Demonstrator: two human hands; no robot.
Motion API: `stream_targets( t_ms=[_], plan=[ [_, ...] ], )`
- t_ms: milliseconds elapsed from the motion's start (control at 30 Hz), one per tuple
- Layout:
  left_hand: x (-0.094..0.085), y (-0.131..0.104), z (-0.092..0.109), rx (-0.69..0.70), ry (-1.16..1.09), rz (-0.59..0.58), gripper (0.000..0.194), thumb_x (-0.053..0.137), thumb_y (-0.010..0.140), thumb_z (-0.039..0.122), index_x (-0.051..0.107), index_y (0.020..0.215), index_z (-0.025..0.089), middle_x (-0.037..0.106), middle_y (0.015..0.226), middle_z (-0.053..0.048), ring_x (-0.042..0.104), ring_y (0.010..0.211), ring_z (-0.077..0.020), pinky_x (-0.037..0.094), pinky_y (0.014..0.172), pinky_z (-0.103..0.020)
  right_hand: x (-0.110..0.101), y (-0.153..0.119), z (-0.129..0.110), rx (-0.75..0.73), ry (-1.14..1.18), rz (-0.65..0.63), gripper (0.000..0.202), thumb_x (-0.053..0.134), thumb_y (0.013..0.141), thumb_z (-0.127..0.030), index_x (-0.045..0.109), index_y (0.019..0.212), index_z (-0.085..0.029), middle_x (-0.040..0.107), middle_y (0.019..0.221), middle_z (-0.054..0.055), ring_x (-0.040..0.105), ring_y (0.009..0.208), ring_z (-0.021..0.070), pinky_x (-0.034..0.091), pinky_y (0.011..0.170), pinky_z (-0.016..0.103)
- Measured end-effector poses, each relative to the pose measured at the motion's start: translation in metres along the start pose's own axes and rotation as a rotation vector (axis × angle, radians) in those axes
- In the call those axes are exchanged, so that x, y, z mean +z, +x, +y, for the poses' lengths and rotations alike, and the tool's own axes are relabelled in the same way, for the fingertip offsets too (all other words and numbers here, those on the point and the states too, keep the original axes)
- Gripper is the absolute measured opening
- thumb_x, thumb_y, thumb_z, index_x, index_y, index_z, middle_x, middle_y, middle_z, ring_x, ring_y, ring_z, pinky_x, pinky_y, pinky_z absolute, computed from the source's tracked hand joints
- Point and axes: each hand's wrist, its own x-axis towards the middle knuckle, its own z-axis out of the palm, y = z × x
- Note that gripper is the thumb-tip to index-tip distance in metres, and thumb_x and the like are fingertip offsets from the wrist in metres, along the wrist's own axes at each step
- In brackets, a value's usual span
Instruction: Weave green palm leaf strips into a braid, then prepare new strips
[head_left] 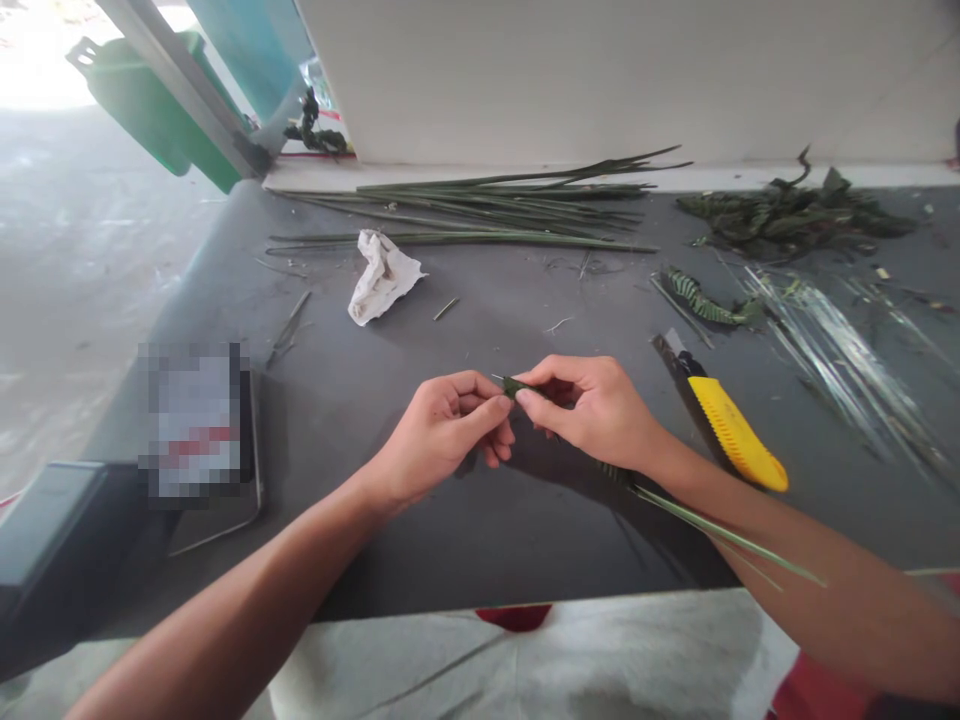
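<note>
Nearest the tabletop's [420, 575] near edge, thin green strips [720, 525] trail from beneath the right hand [592, 400] across the right forearm. Toward the left edge lies a flat dark device [214, 525], its upper part pixelated. Midway between near and far edges, the two hands meet: the left hand [450, 430] and the right hand both pinch a small dark green leaf piece [521, 388] between thumb and fingers, a thin pale tip poking out. Right of them lies a yellow cutter [731, 425], blade pointing toward the far edge. Farther off are crumpled white paper [382, 280] on the left, a striped curled leaf [705, 298] on the right, and clear strips [847, 350] toward the right edge. Long green stems [480, 215] lie along the far edge, with dark leaves [795, 215] heaped near the far right corner.
</note>
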Motion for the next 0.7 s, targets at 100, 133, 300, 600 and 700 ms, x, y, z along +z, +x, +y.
stream_targets(
  t_ms=[100,133,300,600,700],
  plan=[
    [-0.0012,0.0007,-0.0012,0.019,0.015,0.001,0.024,0.068,0.09,0.03,0.059,0.076,0.013,0.066,0.064,-0.001,0.061,0.053,-0.0095,0.052,0.051,-0.02,0.0009,-0.0009,0.0007,0.0,-0.023,0.02,0.016,0.067,0.09,-0.033,0.075,0.09,-0.02,0.072,0.072,0.002,0.061,0.057,0.014,0.048,0.056,0.028],
    [-0.0018,0.0012,-0.0016,0.025,0.024,-0.003,0.024,0.068,0.09,0.031,0.059,0.076,0.013,0.066,0.064,-0.001,0.061,0.053,-0.0097,0.052,0.051,-0.021,0.0014,-0.0011,0.0011,0.007,-0.012,0.023,0.016,0.067,0.09,-0.034,0.075,0.09,-0.02,0.072,0.072,0.002,0.061,0.056,0.0142,0.048,0.056,0.028],
    [-0.0022,0.0019,-0.0038,0.059,0.181,0.034,0.022,0.065,0.091,0.032,0.059,0.079,0.014,0.068,0.067,-0.001,0.063,0.055,-0.0098,0.052,0.052,-0.02,0.0034,-0.0001,0.0025,0.092,0.157,-0.009,0.015,0.071,0.088,-0.037,0.074,0.089,-0.022,0.067,0.062,-0.001,0.062,0.051,0.0147,0.05,0.051,0.027],
    [0.0012,-0.0018,-0.0038,0.097,0.247,0.061,0.018,0.061,0.094,0.027,0.06,0.082,0.014,0.069,0.068,-0.001,0.064,0.057,-0.0097,0.053,0.053,-0.02,0.0041,-0.0003,0.0033,0.054,0.117,0.007,0.017,0.07,0.09,-0.038,0.073,0.091,-0.021,0.068,0.063,-0.001,0.063,0.051,0.0138,0.049,0.052,0.027],
    [0.0005,-0.0017,-0.0024,0.064,0.219,0.047,0.019,0.061,0.093,0.029,0.06,0.081,0.014,0.069,0.069,-0.002,0.064,0.057,-0.0102,0.053,0.053,-0.02,0.0044,-0.0012,0.0037,0.008,0.011,0.027,0.017,0.068,0.091,-0.037,0.075,0.092,-0.021,0.07,0.068,0.001,0.063,0.054,0.0146,0.049,0.056,0.029]
  ],
)
